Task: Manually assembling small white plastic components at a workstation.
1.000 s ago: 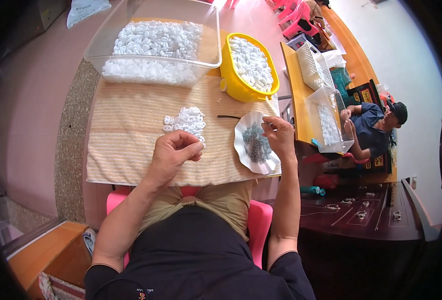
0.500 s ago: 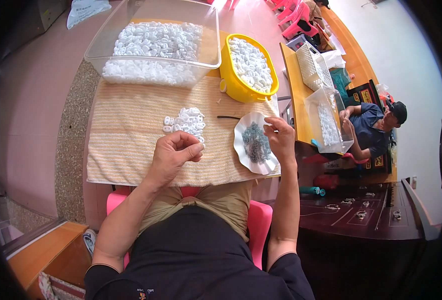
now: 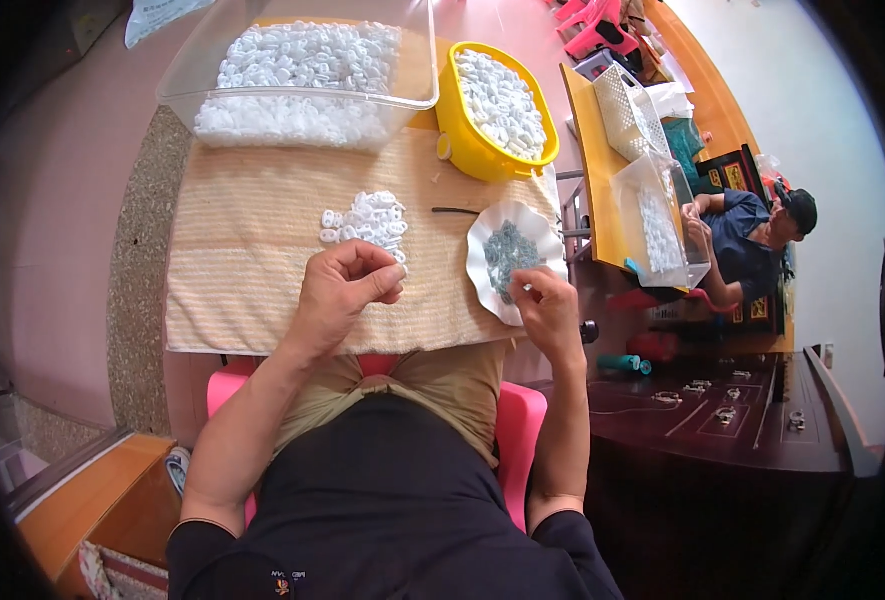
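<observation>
White shows at the tips of my left grip (image 3: pixel 337 295), thumb and forefinger drawn close; I cannot tell if they clamp anything. White pieces (image 3: pixel 364 217) lie piled just beyond. My right grip (image 3: pixel 550 312), fingertips bunched, contents unclear, is over the near side of the frilled plate (image 3: pixel 476 250), beside grey pieces (image 3: pixel 509 256).

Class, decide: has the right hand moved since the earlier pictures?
Yes. Against the scalloped white plate, the right hand has shifted toward the picture's lower edge.

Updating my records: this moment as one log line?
left hand: pinched, near white pieces | right hand: over plate, near grey bits
</observation>
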Tool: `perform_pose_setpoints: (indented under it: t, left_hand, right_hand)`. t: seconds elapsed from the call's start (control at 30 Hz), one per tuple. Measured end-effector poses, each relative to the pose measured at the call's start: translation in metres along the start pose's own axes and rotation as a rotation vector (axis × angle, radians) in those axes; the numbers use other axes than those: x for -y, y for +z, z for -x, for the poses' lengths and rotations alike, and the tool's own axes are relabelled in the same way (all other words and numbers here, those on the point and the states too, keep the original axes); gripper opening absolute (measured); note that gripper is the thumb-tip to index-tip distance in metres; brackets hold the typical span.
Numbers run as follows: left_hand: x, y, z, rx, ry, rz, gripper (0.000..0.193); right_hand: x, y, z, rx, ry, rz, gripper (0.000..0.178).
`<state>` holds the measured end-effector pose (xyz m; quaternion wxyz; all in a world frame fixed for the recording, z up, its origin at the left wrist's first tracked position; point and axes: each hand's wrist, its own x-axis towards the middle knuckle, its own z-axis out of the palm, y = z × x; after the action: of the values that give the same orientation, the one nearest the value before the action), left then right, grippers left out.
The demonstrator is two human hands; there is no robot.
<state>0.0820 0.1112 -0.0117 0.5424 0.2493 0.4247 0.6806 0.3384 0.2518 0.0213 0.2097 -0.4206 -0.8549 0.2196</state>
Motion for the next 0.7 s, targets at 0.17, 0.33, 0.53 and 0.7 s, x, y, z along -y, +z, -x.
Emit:
perform_pose_setpoints:
  t: [0.17,0.33,0.53,0.7]
  left_hand:
    - [0.001,0.003,0.001,0.001,-0.002,-0.015,0.009]
    - [0.002,0.003,0.002,0.000,-0.011,0.003,0.010]
    - [0.001,0.002,0.001,0.008,-0.003,-0.011,0.009]
    - [0.001,0.002,0.001,0.010,0.008,-0.012,0.009]
  right_hand:
    - [0.013,-0.001,0.007,0.086,-0.036,0.073,0.016]
    - [0.021,0.002,0.000,0.106,-0.019,0.160,0.017]
    - [0.015,0.009,-0.006,0.093,-0.009,0.202,0.015]
    - [0.014,0.010,-0.009,0.103,-0.003,0.184,0.012]
